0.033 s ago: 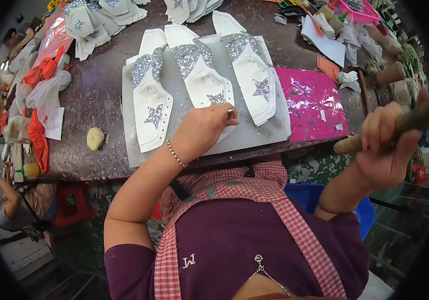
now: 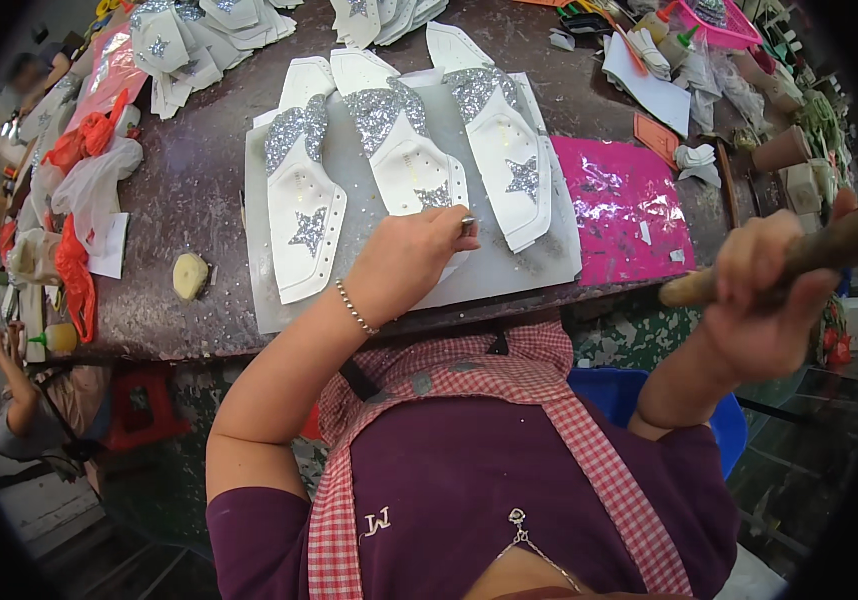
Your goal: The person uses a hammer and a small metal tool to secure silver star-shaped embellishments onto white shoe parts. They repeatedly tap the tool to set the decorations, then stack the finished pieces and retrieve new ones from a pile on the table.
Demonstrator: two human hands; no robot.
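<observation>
Three white shoe uppers with silver glitter panels and stars lie on a pale board (image 2: pixel 561 255): a left one (image 2: pixel 294 215), a middle one (image 2: pixel 411 165) and a right one (image 2: pixel 509 165). My left hand (image 2: pixel 411 255) rests over the lower end of the middle upper, partly hiding it. Its fingers pinch a thin metal tool, perhaps a punch, whose round top (image 2: pixel 467 220) shows above them; its tip is hidden. Raised off to the right, past the table edge, my right hand (image 2: pixel 761 290) grips a thick wooden stick (image 2: pixel 687 289), whose far end runs into the dark rim.
A pink plastic sheet (image 2: pixel 629 215) lies right of the board, a yellowish lump (image 2: pixel 190 276) to its left. Stacked uppers (image 2: pixel 184 60) are at the back. Red and clear bags (image 2: pixel 99 165) line the left edge; bottles, paper and scraps crowd the right. Another person (image 2: pixel 24 400) sits far left.
My right hand and the wooden stick have shifted slightly to the left. My left hand and the shoe uppers stay practically where they were.
</observation>
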